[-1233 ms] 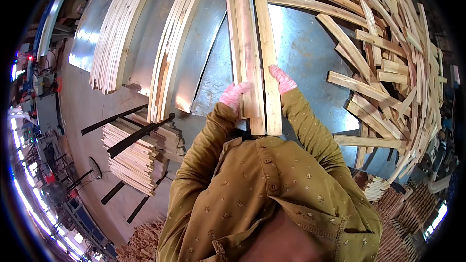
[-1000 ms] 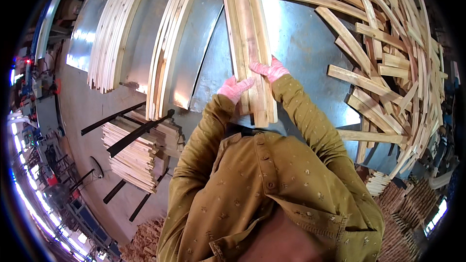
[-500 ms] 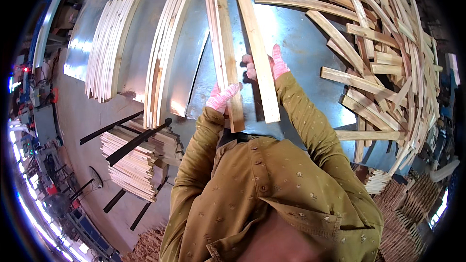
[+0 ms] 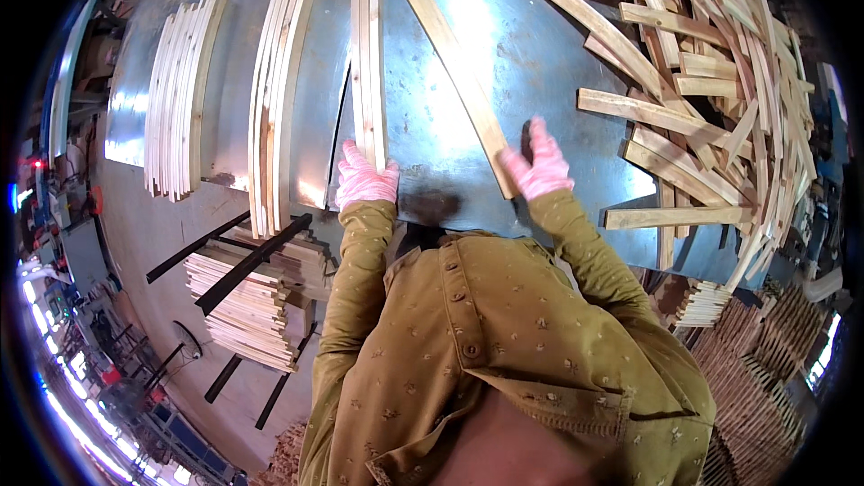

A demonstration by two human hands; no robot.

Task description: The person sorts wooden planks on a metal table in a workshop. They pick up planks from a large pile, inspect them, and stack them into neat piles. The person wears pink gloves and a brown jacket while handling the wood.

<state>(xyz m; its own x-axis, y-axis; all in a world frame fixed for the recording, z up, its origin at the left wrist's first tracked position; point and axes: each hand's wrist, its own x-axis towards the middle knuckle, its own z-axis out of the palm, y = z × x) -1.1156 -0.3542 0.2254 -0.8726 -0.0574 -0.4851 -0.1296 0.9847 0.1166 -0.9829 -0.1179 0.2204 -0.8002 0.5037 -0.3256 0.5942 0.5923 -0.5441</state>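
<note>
While our left hand (image 4: 367, 178), sheathed in pink, rests at the near end of a slim bundle of slats (image 4: 367, 63), its fingers lie along the left side and its thumb lies to the right; we cannot tell whether it grips. Our right hand (image 4: 540, 162), covered likewise, is spread wide with the fingers pointing toward the far edge, its thumb side against a lone slat (image 4: 461, 72) near that slat's lower end. Both forearms reach up from the near edge, well apart.

That lone slat slants across the metal surface (image 4: 540, 72), its far end just beside the bundle's and its near end close to the near edge. Between the two, we have a bare wedge of metal that widens toward us; right of the slat, more open metal runs to the heap of slats (image 4: 711, 86).

Crowding the right edge, this heap sends several loose ends toward the middle. To our left, past a dark seam (image 4: 343, 108), a middle bundle (image 4: 281, 108) and a left bundle (image 4: 184, 99) both overhang the near edge. Below that edge, on our left, dark bars (image 4: 252, 265) jut out around a low stack of slats (image 4: 238, 306).
</note>
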